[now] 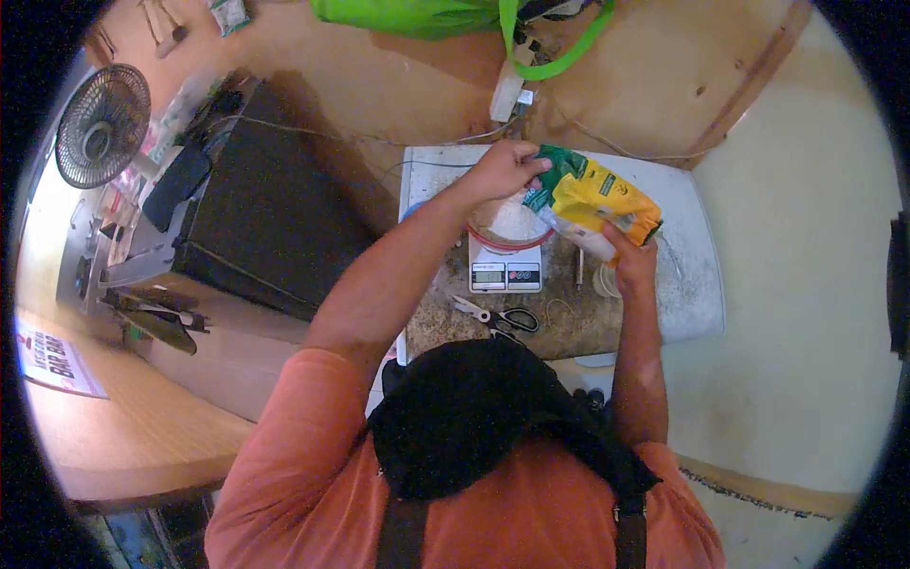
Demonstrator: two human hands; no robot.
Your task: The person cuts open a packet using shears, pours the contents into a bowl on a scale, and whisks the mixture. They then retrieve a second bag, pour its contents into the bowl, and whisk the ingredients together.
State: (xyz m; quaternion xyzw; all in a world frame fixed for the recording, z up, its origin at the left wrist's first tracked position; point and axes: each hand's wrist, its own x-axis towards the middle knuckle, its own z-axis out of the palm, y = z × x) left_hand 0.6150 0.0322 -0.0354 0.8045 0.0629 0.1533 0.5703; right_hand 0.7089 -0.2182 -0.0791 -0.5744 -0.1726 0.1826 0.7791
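Observation:
A green and yellow packet (597,194) is tilted over a red-rimmed bowl (512,220) that has white powder in it. Pinched at the packet's green end is my left hand (507,173). My right hand (630,256) grips its lower yellow end. The bowl rests on a white kitchen scale (505,272) with a small display; the digits are too small to read. Scissors (498,316) with black handles lie just in front of the scale. Beside my right hand stands a small round container (608,281), partly hidden by that hand.
The white table (697,275) has a stained brown surface in front. A black box-like item (275,199) stands to the left, with a fan (102,128) beyond it. Behind the table hang a power strip (508,90) and a green bag (417,14). Cables run along the wall.

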